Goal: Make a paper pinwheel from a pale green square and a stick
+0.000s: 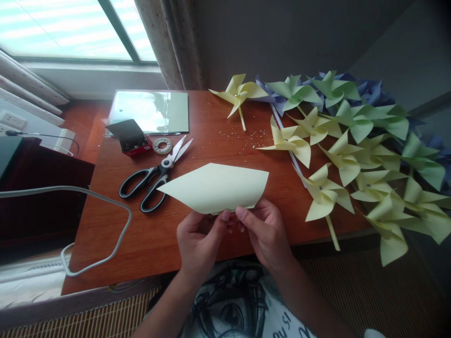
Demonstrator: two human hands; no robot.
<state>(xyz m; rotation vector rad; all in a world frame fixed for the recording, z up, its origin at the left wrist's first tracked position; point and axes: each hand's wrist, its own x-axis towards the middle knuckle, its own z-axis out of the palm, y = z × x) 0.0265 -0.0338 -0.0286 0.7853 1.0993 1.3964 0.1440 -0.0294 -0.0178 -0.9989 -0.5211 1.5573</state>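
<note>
A pale yellow sheet of paper point(214, 188), folded over, is held just above the front edge of the wooden table point(116, 234). My left hand point(199, 239) pinches its lower edge from the left, thumb on top. My right hand point(266, 232) pinches the same edge from the right. Both thumbs meet at the fold near the middle of the paper's bottom edge.
Black-handled scissors point(155, 176) lie open left of the paper. A tape roll point(162, 146), a small black and red box point(131, 137) and a glossy sheet point(150, 111) sit behind them. Several yellow, green and blue paper pinwheels point(352, 141) cover the right side. A white cable point(105, 211) loops at left.
</note>
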